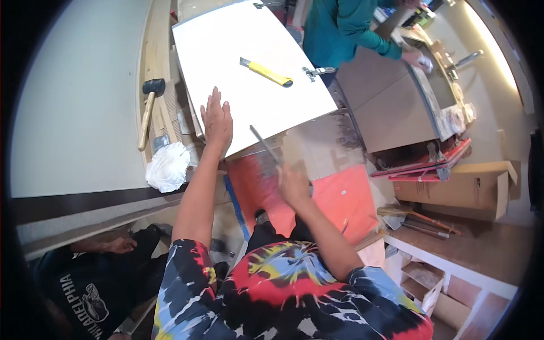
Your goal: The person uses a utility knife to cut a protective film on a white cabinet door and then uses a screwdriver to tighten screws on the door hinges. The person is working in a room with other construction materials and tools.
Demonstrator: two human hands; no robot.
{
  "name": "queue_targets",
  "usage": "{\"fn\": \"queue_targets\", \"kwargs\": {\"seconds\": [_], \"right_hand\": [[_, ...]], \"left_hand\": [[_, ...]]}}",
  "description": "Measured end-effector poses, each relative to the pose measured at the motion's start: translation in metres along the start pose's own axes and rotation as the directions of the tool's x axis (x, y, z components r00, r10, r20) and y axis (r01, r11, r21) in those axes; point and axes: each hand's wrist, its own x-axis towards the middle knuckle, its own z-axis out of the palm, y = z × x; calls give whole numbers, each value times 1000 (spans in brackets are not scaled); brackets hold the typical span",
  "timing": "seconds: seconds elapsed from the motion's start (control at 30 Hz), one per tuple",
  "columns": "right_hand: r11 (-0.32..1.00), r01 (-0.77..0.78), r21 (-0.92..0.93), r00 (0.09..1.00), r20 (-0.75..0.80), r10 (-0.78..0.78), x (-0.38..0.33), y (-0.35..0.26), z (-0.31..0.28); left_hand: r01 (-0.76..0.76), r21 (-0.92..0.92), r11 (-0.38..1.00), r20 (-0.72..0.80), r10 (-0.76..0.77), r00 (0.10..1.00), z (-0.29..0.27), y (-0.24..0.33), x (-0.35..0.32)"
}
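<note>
A white door panel [266,45] with metal hinges [319,72] lies flat in front of me. My left hand [217,122] rests on its near left part, palm down with the fingers stretched out. Closed around the near end of a thin grey file-like bar [263,140] is my right hand [293,184], just off the panel's near edge. The bar's far tip reaches over the white surface; its handle is hidden in my fist. Farther up the panel lies a yellow utility knife [266,72], touched by neither hand.
To the left are a black-headed mallet [152,96] and a crumpled white cloth [169,166]. A person in a green sleeve [362,28] works at a brown cabinet [391,105]. Another person in black [96,289] is at lower left. A cardboard box [453,190] stands right.
</note>
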Motion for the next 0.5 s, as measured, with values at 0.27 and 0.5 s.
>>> {"fn": "queue_targets", "kwargs": {"seconds": [0.27, 0.5], "right_hand": [[955, 278, 105, 957, 52, -285, 38, 33, -29], [883, 455, 119, 841, 267, -470, 68, 58, -55]], "left_hand": [[31, -25, 999, -93, -33, 995, 0, -2, -3], [205, -23, 979, -189, -205, 960, 10, 26, -64]]}}
